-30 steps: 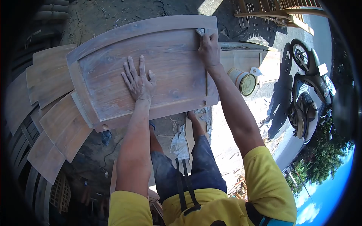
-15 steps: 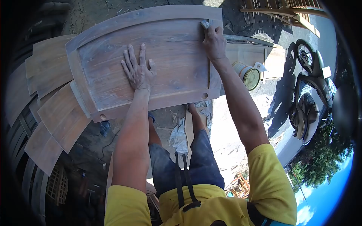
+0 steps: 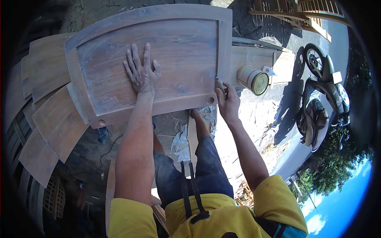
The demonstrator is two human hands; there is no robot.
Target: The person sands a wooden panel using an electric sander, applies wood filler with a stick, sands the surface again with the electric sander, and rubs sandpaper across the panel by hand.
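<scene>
A framed wooden panel (image 3: pixel 182 55), curved along its far edge and hazy with pale dust, lies in front of me. My left hand (image 3: pixel 143 73) rests flat on its recessed face, fingers spread. At the right end of the panel, my right hand (image 3: pixel 229 103) is closed on a small greyish folded piece of sandpaper (image 3: pixel 219 84), by the near inner corner of the frame. Its fingers partly hide the piece. A round hole (image 3: pixel 210 100) in the near rail lies just left of this hand.
Several curved wooden boards (image 3: pixel 59 119) are stacked at the left. A tin can (image 3: pixel 254 80) stands on a board beyond the panel's right end. Further right is a parked motorcycle (image 3: pixel 323 97). Slatted wooden furniture (image 3: pixel 305 16) stands at the upper right.
My right hand has slid along the panel's right end from the far corner to the near corner, with the sandpaper in it. My left hand stays at the same place on the panel.
</scene>
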